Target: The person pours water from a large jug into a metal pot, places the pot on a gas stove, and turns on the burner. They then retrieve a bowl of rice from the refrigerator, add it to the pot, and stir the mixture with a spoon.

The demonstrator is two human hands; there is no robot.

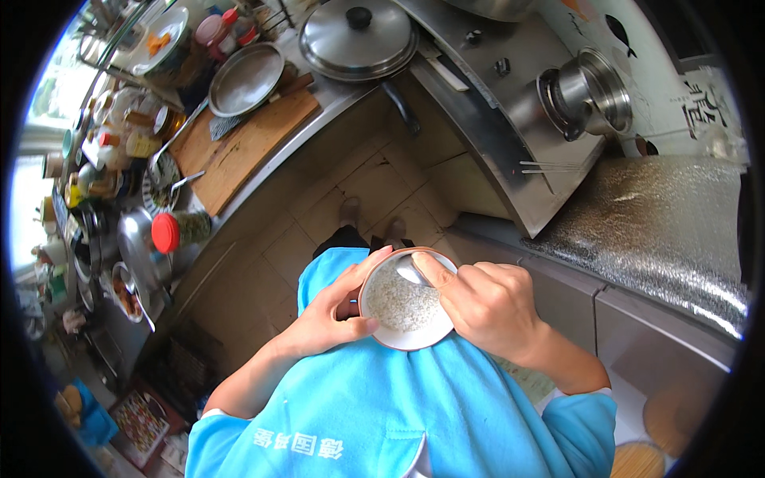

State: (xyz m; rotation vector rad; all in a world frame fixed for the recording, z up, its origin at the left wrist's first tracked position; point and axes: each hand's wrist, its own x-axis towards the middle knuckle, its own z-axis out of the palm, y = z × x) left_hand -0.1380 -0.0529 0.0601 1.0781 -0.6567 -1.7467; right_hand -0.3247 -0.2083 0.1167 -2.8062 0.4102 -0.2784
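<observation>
My left hand (334, 313) grips the left side of a white bowl (412, 339) with a brown rim, its thumb on the near edge. Inside the bowl lies a layer of white grains (400, 302) that look like rice. My right hand (493, 305) holds a metal spoon (411, 270), whose shiny bowl rests at the far side of the grains. The handle of the spoon is hidden under my right fingers. Both hands are close in front of my blue apron (370, 406), above the floor.
Along the left counter lie a wooden cutting board (251, 149), a steel plate (246, 80) and a red-lidded jar (173, 232). Ahead sits a lidded pan (358, 42), its handle jutting past the counter edge. A steel pot (594, 89) stands on the stove at right.
</observation>
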